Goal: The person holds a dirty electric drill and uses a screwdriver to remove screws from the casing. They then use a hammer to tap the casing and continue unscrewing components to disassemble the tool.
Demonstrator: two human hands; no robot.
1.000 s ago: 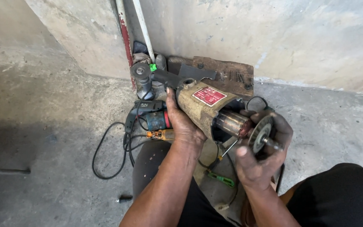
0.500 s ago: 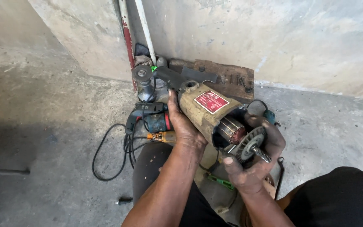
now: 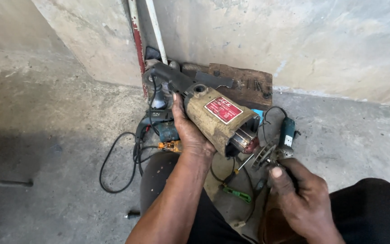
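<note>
Head view: my left hand point(image 3: 190, 131) grips the yellowed motor housing point(image 3: 220, 119) mid-frame; at four o'clock my right hand point(image 3: 301, 199) pinches the fan-tipped rotor point(image 3: 267, 156), just clear of it.

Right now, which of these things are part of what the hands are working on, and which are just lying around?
In hand:
left hand grips the tan motor housing
right hand holds the fan-tipped rotor

Lying about:
teal angle grinder
green screwdriver
black cable
wooden board
</note>
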